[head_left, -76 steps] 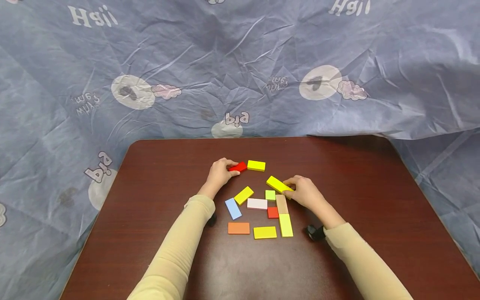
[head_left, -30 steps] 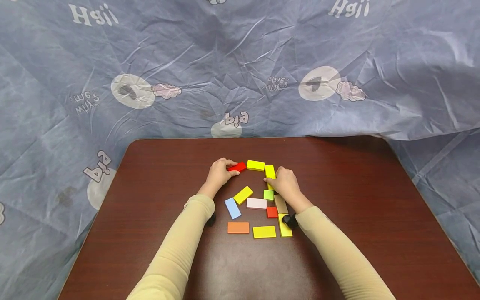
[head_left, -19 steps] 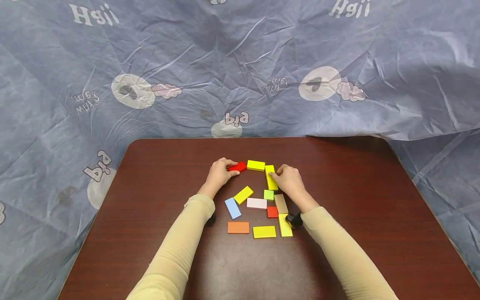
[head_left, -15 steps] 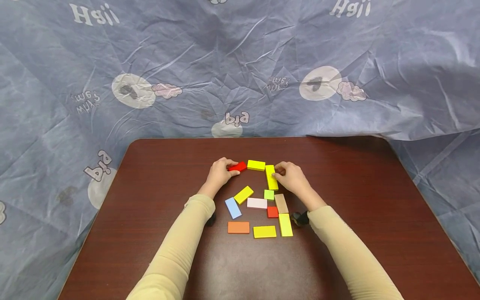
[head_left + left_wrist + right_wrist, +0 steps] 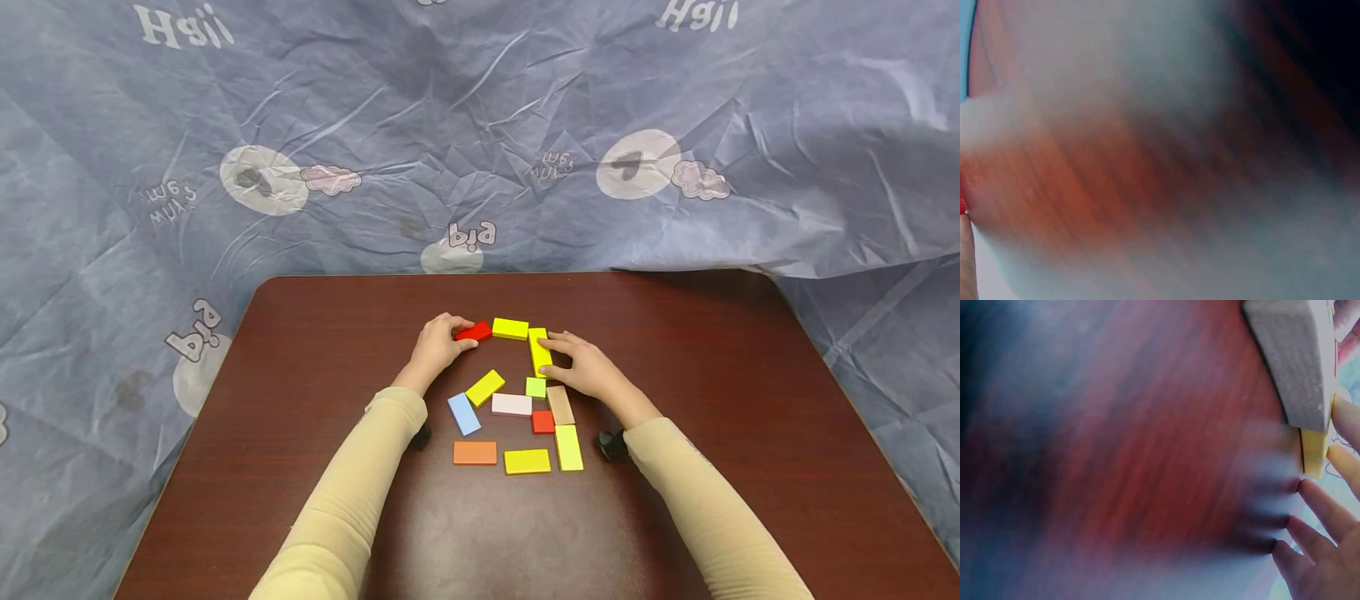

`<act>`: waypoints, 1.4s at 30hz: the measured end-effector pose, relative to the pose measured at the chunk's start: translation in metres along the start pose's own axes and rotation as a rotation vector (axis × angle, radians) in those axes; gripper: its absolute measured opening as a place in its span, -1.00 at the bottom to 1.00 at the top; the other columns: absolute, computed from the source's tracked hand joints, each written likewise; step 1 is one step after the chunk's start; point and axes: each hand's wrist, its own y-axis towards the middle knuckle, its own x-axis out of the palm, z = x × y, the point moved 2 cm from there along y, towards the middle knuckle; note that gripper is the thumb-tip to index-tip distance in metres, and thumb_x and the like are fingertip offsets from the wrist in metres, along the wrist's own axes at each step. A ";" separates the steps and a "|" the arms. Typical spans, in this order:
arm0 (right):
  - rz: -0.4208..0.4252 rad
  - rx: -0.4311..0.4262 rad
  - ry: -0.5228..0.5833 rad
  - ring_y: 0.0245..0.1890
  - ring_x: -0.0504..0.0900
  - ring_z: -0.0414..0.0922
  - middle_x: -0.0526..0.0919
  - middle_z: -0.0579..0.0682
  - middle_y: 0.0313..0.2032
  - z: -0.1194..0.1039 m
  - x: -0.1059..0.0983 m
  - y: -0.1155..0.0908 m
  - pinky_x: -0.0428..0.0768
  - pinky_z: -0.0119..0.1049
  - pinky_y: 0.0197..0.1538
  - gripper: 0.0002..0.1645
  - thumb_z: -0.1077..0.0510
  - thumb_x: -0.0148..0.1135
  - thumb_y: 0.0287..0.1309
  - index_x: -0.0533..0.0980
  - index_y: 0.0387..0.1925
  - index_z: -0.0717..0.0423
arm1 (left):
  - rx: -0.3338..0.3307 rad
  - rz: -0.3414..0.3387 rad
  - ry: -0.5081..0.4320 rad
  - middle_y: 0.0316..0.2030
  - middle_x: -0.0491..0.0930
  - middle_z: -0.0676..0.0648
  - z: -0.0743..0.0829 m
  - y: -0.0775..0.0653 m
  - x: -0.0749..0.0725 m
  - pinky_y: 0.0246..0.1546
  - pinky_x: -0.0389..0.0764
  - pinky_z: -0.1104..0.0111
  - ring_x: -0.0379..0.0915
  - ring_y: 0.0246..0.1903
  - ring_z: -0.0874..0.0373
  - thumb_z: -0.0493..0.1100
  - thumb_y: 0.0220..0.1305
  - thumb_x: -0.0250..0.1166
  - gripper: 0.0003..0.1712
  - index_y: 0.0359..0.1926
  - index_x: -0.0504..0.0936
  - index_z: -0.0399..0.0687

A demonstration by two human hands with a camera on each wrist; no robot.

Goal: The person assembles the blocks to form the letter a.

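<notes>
In the head view my left hand (image 5: 437,348) pinches a red block (image 5: 476,332) between thumb and fingers. Just right of it lies a yellow block (image 5: 511,329). A second yellow block (image 5: 539,352) runs from that one's right end toward me, and my right hand (image 5: 590,367) touches its right side with fingers spread and fairly straight. The right wrist view shows those fingers fanned out, thumb and index near the yellow block's end (image 5: 1314,453) and a tan block (image 5: 1291,359). Only a fingertip (image 5: 966,256) and a sliver of red show in the left wrist view.
Closer to me lie a green square block (image 5: 536,387), a pale pink block (image 5: 512,405), a red square block (image 5: 543,422), a blue block (image 5: 464,414), an orange block (image 5: 475,453) and several more yellow ones. A grey-blue printed cloth (image 5: 480,133) hangs behind the brown table (image 5: 337,333).
My right hand has swung the slanted yellow block up and left, to the other yellow block's right end. Its fingers have since loosened and spread. The left hand keeps its grip, unmoved.
</notes>
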 end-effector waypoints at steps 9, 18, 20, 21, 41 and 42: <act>0.018 -0.002 -0.007 0.47 0.15 0.24 0.31 0.19 0.42 0.003 -0.001 -0.001 0.24 0.23 0.40 -0.27 -0.08 0.31 0.24 0.37 0.39 0.01 | 0.095 0.010 0.037 0.05 0.57 -0.11 0.011 -0.006 -0.009 0.16 0.52 0.18 0.46 0.07 -0.04 -0.03 0.21 0.42 -0.50 0.16 0.62 -0.05; 0.021 -0.002 -0.008 0.47 0.15 0.23 0.31 0.18 0.42 0.003 -0.006 -0.001 0.23 0.23 0.41 -0.27 -0.10 0.30 0.24 0.37 0.39 0.00 | 0.175 -0.187 0.195 -0.22 0.62 0.00 0.035 -0.045 -0.013 -0.11 0.59 0.26 0.54 -0.20 0.14 0.00 0.21 0.42 -0.68 -0.07 0.69 -0.02; 0.024 -0.003 -0.009 0.47 0.15 0.24 0.32 0.18 0.42 0.003 -0.006 -0.001 0.22 0.23 0.40 -0.27 -0.10 0.30 0.24 0.37 0.39 0.00 | 0.182 -0.243 0.226 -0.21 0.60 0.00 0.036 -0.053 -0.009 -0.15 0.58 0.29 0.51 -0.23 0.16 0.03 0.19 0.43 -0.61 -0.02 0.66 -0.03; 0.025 -0.003 -0.009 0.47 0.15 0.24 0.32 0.18 0.42 0.003 -0.005 -0.001 0.22 0.23 0.41 -0.27 -0.10 0.30 0.24 0.37 0.39 0.00 | 0.187 -0.264 0.238 -0.22 0.58 -0.01 0.037 -0.056 -0.006 -0.18 0.56 0.30 0.48 -0.25 0.16 0.04 0.18 0.43 -0.57 0.01 0.65 -0.04; 0.025 -0.012 -0.012 0.48 0.14 0.23 0.32 0.19 0.41 0.002 0.003 -0.002 0.22 0.23 0.41 -0.28 -0.07 0.30 0.25 0.37 0.39 0.01 | 0.232 -0.279 0.255 -0.20 0.61 -0.05 0.046 -0.054 0.010 -0.13 0.57 0.31 0.48 -0.27 0.13 -0.11 0.16 0.46 -0.56 0.06 0.63 -0.08; 0.023 -0.007 -0.009 0.48 0.14 0.23 0.32 0.19 0.41 0.002 0.003 -0.002 0.21 0.23 0.41 -0.28 -0.07 0.30 0.25 0.37 0.39 0.00 | 0.230 -0.261 0.251 -0.19 0.61 -0.06 0.046 -0.052 0.010 -0.12 0.58 0.30 0.49 -0.26 0.12 -0.11 0.16 0.46 -0.57 0.05 0.63 -0.09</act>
